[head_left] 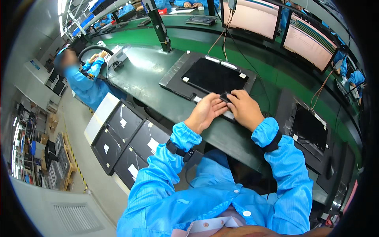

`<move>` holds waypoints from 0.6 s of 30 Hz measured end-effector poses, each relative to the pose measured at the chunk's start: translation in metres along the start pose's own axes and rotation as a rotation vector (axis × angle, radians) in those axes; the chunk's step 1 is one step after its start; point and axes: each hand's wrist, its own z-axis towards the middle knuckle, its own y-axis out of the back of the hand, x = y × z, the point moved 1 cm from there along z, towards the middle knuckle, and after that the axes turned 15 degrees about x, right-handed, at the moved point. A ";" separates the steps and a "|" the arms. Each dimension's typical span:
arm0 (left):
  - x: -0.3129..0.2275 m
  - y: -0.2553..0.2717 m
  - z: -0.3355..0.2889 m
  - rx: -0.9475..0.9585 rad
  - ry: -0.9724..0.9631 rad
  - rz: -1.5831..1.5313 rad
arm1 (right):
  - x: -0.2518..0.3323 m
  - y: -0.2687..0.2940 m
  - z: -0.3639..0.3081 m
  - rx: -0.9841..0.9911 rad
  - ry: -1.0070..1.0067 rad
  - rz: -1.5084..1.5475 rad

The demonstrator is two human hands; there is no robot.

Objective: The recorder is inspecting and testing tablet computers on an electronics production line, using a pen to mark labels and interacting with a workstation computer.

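Along the near edge of the glossy dark green tabletop, two bare hands meet over a small black piece, just beyond the front rim of a flat, dark grey rectangular tray. On that tray lies a shiny black rectangular panel with white tabs at its corners. The right hand appears to pinch the piece between bent fingers and thumb. The left hand is turned palm up, its fingers loosely curled with their tips at the piece; whether they grip it cannot be told, nor whether the piece is joined to the panel.

The piece is small and mostly covered, so a shallow pinch could let it slip over the tabletop's near edge. If it is attached, an uneven pull might strain the joint. A careless knuckle could smear or scratch the panel, and a thin black cable beyond the panel might snag if the tray shifts.
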 end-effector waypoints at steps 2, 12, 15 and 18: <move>-0.005 0.001 -0.003 -0.101 0.026 0.105 | -0.004 -0.001 0.000 -0.001 -0.011 -0.006; -0.063 0.082 0.022 -0.317 -0.217 1.975 | 0.005 0.005 -0.007 0.041 -0.159 -0.124; -0.087 0.109 0.034 -0.232 0.058 1.937 | 0.006 0.005 -0.008 0.094 -0.255 -0.137; -0.106 0.124 0.039 -0.214 -0.039 1.856 | 0.005 0.003 -0.006 0.072 -0.218 -0.131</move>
